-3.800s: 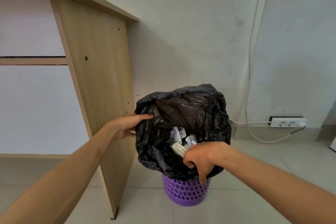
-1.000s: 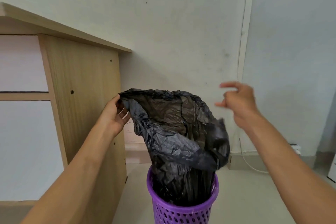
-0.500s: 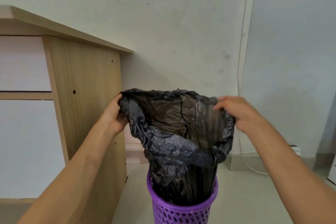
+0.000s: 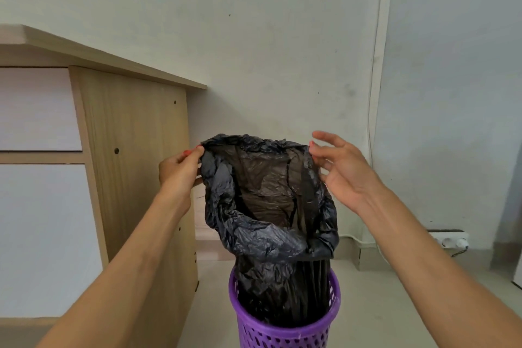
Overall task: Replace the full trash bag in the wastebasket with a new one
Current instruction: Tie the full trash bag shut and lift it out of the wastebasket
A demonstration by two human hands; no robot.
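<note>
A black trash bag (image 4: 268, 200) is stretched open and lifted partly out of the purple perforated wastebasket (image 4: 285, 333); its lower part still sits inside. My left hand (image 4: 178, 169) pinches the bag's left rim between thumb and fingers. At the right rim, my right hand (image 4: 339, 169) holds the edge with thumb and a fingertip, its other fingers spread. The bag's mouth faces me and shows only dark plastic; its contents are hidden.
A wooden desk side panel (image 4: 135, 164) stands close to the left of the wastebasket. White walls meet in a corner behind it. A white power strip (image 4: 449, 239) with a cable lies at the right wall base. The floor to the right is pale tile.
Since a second ago my right hand came back down to the bag's right rim and took hold of it. The rim is now pulled wider between both hands.
</note>
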